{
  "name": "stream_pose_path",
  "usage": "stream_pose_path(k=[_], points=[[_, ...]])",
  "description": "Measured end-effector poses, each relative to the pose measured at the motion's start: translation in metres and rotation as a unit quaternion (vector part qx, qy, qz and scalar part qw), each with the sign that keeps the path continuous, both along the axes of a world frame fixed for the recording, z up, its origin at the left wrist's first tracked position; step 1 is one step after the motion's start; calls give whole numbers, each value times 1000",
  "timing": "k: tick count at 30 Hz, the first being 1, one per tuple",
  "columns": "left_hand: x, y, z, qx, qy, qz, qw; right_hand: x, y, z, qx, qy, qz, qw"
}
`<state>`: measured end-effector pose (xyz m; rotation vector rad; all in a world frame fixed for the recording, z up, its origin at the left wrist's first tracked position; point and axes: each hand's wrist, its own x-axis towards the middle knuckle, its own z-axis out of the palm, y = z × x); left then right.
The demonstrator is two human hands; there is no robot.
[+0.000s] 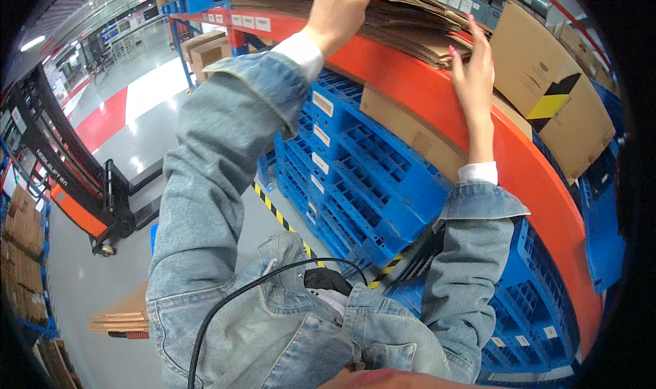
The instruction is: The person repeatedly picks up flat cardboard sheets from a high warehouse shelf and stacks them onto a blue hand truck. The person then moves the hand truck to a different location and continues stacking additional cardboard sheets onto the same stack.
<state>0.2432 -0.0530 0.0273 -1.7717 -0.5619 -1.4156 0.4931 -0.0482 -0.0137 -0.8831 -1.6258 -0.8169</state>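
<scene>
A stack of flattened cardboard boxes (410,32) lies on the shelf above an orange rack beam (405,89). My left hand (341,12) is curled over the upper sheets at the stack's front edge; its fingertips are partly hidden at the top of the picture. Raised at the stack's right end is my right hand (474,76), thumb and fingers apart, beside the sheet corners. Whether it touches them I cannot tell. Right of that hand stands a large cardboard sheet (543,76) with a yellow and black mark.
Below the beam are stacked blue plastic pallets (369,179) and a cardboard piece (410,132). An orange and black pallet stacker (77,204) stands at left, its forks towards me. Boxes (23,245) fill the left edge. Flat cardboard (120,320) lies behind my left arm. Hazard tape (277,212) marks the floor.
</scene>
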Motion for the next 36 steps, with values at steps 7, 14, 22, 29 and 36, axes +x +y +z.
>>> stream_pose_path(k=[7, 14, 22, 29, 36], points=[[-64, -64, -12, 57, 26, 41, 997, -21, 27, 37, 6, -8, -14, 1000], [-119, -142, -29, 65, 36, 43, 996, -43, 11, 29, 14, 36, 39, 998], [-237, -268, -48, 3, 2, 80, 997, -120, -56, 40, 239, -53, 12, 970], [-344, -379, -46, -127, -33, 342, 930, -248, -142, 60, 269, -113, 161, 943], [-421, -429, -85, -190, -113, 458, 861, -371, -230, 42, 258, -117, 206, 937]])
